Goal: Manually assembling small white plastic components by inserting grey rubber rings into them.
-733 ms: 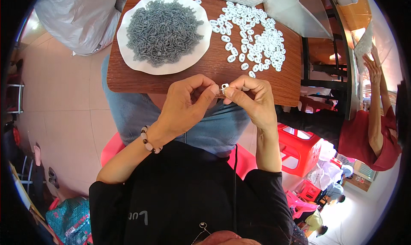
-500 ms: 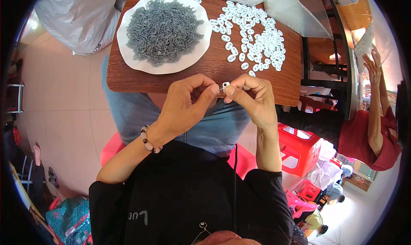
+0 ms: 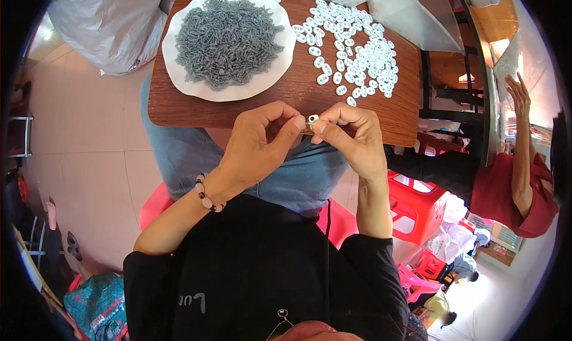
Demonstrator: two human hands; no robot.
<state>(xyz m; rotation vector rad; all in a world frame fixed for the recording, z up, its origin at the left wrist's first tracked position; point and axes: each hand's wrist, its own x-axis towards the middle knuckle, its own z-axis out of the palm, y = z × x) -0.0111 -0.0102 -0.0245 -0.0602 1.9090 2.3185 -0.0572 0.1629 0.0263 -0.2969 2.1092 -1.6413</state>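
Observation:
Both my hands meet just past the near edge of the wooden table. In my right hand (image 3: 356,139), thumb and fingertips pinch a small white plastic piece (image 3: 314,118) with a hole in it, like a cord lock part. My left hand (image 3: 262,141), with a bead bracelet on its wrist, pinches a tiny spring against the white piece; the fingertips hide most of it. Beyond my left hand stands a white wavy-rimmed plate (image 3: 174,73) heaped with small grey springs (image 3: 229,43). Many white oval two-holed pieces (image 3: 372,64) lie scattered on the table beyond my right hand.
The wooden table (image 3: 280,97) ends just above my knees. A large white bag (image 3: 110,25) stands at the far left. White plastic bags or sheeting (image 3: 411,13) lie at the far right. A red stool (image 3: 414,210) and a person in a red shirt (image 3: 515,192) are at the right.
My hands keep nearly the same pinch and place, fingertips still together at the white piece. At the right, the other person's raised hands have shifted slightly.

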